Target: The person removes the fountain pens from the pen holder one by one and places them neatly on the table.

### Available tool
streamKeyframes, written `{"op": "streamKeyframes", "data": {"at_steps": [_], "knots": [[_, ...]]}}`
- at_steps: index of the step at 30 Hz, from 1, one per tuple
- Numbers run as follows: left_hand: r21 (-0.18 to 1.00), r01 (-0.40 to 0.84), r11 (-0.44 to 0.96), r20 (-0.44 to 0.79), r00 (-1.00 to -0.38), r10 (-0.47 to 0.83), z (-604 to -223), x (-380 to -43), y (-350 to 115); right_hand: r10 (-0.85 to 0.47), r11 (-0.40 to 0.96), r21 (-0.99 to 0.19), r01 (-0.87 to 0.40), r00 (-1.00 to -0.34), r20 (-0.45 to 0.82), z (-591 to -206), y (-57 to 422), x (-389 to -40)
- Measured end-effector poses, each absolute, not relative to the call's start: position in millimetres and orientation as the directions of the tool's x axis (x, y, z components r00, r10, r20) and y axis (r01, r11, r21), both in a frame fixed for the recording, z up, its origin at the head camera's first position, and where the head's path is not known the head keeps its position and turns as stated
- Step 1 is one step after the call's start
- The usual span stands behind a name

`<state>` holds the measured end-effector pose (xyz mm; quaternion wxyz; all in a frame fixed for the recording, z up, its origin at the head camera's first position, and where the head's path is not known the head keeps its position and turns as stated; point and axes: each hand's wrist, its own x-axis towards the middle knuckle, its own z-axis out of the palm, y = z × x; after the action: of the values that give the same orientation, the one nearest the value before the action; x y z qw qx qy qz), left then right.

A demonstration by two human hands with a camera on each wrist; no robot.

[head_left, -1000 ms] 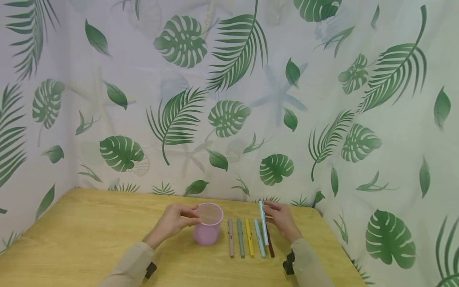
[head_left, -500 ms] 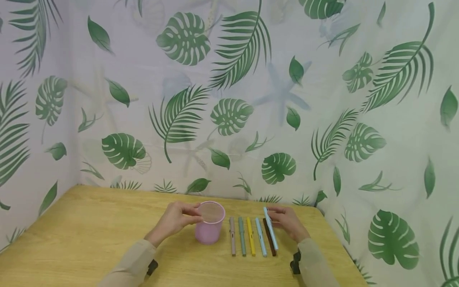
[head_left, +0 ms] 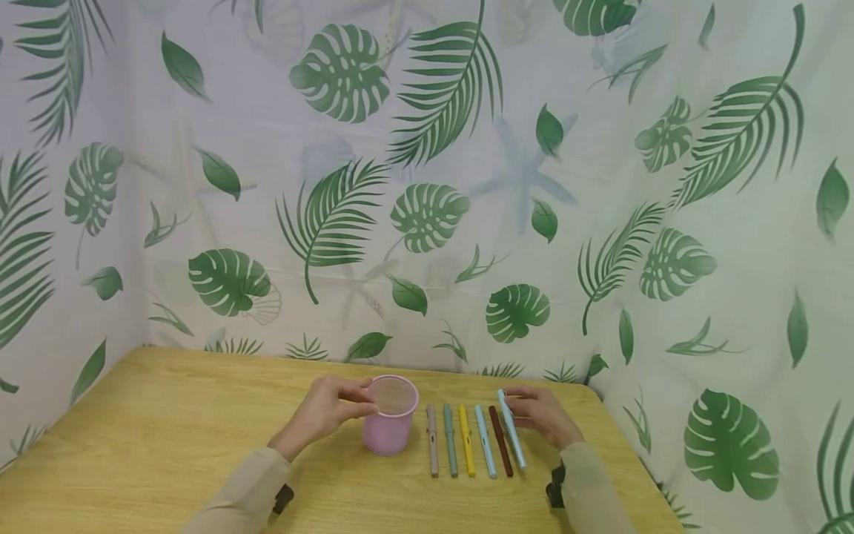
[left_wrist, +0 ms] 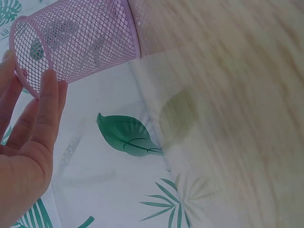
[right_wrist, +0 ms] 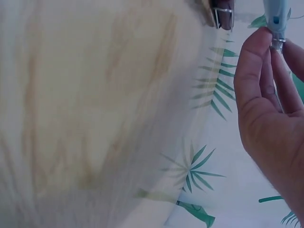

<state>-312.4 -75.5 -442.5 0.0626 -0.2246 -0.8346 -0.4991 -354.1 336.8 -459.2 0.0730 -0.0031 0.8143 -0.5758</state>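
A pink mesh pen cup stands upright near the back of the table. My left hand pinches its rim from the left; in the left wrist view the thumb and fingers straddle the mesh rim. To the right, my right hand pinches a light blue pen at its far end, the pen slanting with its near end low over the table. Just left of that pen lies a dark red pen, then another light blue pen. The right wrist view shows the held pen's end between thumb and fingers.
Between the cup and the blue pen lie a yellow pen, a grey-green pen and a mauve pen, side by side. The wooden table ends at a leaf-patterned cloth wall behind and on both sides.
The right hand has moved right with the light blue pen, from over the dark red pen to its right side, and lowered it. The left hand keeps hold of the cup's rim.
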Motion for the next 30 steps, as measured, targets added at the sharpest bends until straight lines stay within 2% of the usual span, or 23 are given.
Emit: {"op": "streamKeyframes", "data": {"at_steps": [18, 25, 30], "knots": [[0.803, 0.444, 0.398, 0.332, -0.887, 0.321, -444, -313, -75, 0.006, 0.374, -0.912, 0.170, -0.984, -0.181, -472, 354, -357], [0.805, 0.439, 0.400, 0.329, -0.890, 0.315, -444, -312, -74, 0.062, 0.465, -0.865, 0.191, -0.981, -0.183, -474, 354, -357], [0.802, 0.443, 0.400, 0.335, -0.889, 0.313, -444, -313, -74, 0.073, 0.474, -0.860, 0.190, -0.982, -0.176, -471, 350, -358]]}}
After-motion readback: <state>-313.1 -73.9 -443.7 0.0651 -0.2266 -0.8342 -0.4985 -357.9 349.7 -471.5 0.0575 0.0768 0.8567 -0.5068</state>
